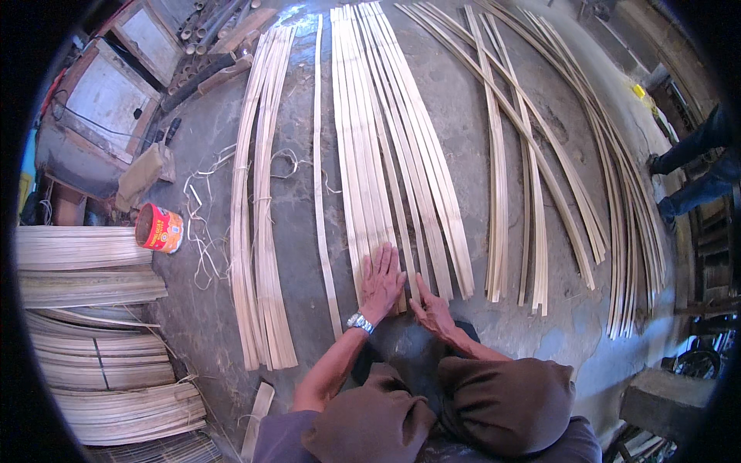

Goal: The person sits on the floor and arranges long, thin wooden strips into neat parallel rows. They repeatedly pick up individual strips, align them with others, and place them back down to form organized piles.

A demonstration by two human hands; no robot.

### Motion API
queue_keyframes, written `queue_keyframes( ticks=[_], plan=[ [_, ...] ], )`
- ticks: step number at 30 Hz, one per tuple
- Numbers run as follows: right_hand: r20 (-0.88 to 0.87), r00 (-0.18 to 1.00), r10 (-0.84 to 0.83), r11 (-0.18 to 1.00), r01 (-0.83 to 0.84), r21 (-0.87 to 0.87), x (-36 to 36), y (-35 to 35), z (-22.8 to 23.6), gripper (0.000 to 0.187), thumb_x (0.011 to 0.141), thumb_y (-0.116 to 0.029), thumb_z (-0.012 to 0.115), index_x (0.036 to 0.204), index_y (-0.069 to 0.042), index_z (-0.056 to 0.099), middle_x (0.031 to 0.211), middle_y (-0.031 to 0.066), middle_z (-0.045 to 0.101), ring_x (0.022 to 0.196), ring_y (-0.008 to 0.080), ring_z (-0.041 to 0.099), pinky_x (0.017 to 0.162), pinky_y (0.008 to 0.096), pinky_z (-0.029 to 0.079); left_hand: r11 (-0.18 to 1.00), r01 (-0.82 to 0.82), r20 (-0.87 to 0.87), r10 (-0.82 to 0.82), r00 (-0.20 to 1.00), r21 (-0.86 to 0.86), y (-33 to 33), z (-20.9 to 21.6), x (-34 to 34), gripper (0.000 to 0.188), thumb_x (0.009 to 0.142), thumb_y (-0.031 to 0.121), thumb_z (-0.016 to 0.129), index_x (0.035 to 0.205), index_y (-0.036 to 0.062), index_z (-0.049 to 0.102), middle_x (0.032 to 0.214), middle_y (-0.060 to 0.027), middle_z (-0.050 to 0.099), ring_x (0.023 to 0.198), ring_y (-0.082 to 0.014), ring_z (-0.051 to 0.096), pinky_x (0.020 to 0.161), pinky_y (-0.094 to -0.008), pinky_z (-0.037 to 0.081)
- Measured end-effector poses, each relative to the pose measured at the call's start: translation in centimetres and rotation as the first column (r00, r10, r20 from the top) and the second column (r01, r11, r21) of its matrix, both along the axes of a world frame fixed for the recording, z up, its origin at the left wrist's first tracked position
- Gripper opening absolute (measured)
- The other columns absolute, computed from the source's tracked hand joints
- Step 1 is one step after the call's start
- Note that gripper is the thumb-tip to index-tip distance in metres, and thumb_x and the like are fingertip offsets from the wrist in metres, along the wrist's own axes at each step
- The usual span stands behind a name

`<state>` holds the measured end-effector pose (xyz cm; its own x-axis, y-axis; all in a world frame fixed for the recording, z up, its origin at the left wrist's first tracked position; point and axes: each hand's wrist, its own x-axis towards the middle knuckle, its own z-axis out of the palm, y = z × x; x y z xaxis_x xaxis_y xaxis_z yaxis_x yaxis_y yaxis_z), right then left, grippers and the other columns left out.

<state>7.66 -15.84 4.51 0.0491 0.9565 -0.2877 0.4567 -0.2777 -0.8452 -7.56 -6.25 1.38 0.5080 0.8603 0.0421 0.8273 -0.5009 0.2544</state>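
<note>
Long, pale bamboo strips (360, 170) lie side by side on the floor in front of me, with narrow gaps among those on the right. My left hand (380, 284) rests flat on their near ends, fingers stretched out, a silver watch (360, 322) on its wrist. Just to the right, my right hand (434, 314) has its thumb and fingers at the near end of one bamboo strip (413, 270), apparently gripping it; the contact is partly hidden. A single bamboo strip (319, 154) lies apart, left of the group.
Left of it are bundled strips (262, 231), thin shavings (202, 239) and a red tub (160, 229). Stacked strip bundles (100, 363) fill the lower left. Crossed strips (532, 147) lie to the right. A person's legs (698, 174) show at the far right; poles (208, 35) lie far left.
</note>
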Motion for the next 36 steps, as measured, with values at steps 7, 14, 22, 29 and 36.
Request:
queue_keyframes(
  ticks=[7, 14, 22, 29, 36],
  plan=[
    [-0.094, 0.983, -0.158, 0.986, 0.162, 0.038, -0.1, 0.4, 1.0, 0.059, 0.099, -0.02, 0.055, 0.152, -0.008, 0.033, 0.103, 0.0241, 0.07, 0.087, 0.02, 0.066, 0.078, 0.037, 0.051, 1.0, -0.008, 0.091, 0.007, 0.996, 0.004, 0.2, 0.6, 0.3, 0.061, 0.098, 0.033, 0.047, 0.148, 0.0004, 0.035, 0.155, -0.0178, 0.032, 0.147, -0.0308, 0.023, 0.12, -0.049, 0.014],
    [0.018, 0.988, -0.154, 0.984, 0.152, 0.097, 0.9, 0.4, 0.8, 0.057, 0.097, -0.017, 0.055, 0.15, -0.008, 0.035, 0.112, 0.0321, 0.063, 0.096, 0.0225, 0.067, 0.083, 0.0341, 0.05, 0.98, -0.12, 0.509, 0.186, 0.84, -0.16, 1.8, 2.8, 4.3, 0.056, 0.096, 0.026, 0.053, 0.141, -0.004, 0.041, 0.139, -0.0246, 0.049, 0.132, -0.038, 0.044, 0.113, -0.0449, 0.032],
    [0.078, 0.997, -0.018, 0.99, 0.007, 0.139, 0.1, 0.8, -1.3, 0.067, 0.096, -0.015, 0.053, 0.154, -0.008, 0.021, 0.093, 0.0322, 0.063, 0.079, 0.0425, 0.065, 0.071, 0.0463, 0.05, 0.988, -0.086, 0.388, 0.129, 0.913, -0.127, 3.2, 0.0, 5.6, 0.058, 0.093, 0.023, 0.056, 0.14, -0.0062, 0.041, 0.143, -0.0267, 0.044, 0.133, -0.0394, 0.043, 0.112, -0.0446, 0.033],
    [0.191, 0.976, 0.106, 0.994, -0.111, 0.012, 1.6, 0.4, -1.3, 0.066, 0.095, -0.017, 0.053, 0.152, -0.009, 0.021, 0.076, 0.0307, 0.062, 0.069, 0.0476, 0.063, 0.062, 0.0541, 0.048, 0.987, -0.05, 0.269, 0.089, 0.959, -0.152, 3.0, -0.5, 6.0, 0.063, 0.095, 0.032, 0.052, 0.146, -0.0025, 0.037, 0.153, -0.0204, 0.037, 0.146, -0.0335, 0.026, 0.119, -0.0458, 0.021],
    [0.461, 0.862, 0.209, 0.977, -0.201, -0.068, 3.3, 2.0, 1.0, 0.063, 0.097, -0.03, 0.05, 0.153, -0.015, 0.024, 0.076, 0.0263, 0.066, 0.067, 0.044, 0.065, 0.063, 0.0549, 0.051, 0.999, -0.047, 0.196, 0.052, 0.979, -0.027, 3.1, -1.8, 5.0, 0.063, 0.097, 0.036, 0.049, 0.148, 0.0009, 0.035, 0.155, -0.0187, 0.034, 0.147, -0.0306, 0.025, 0.12, -0.0452, 0.015]
  ],
)
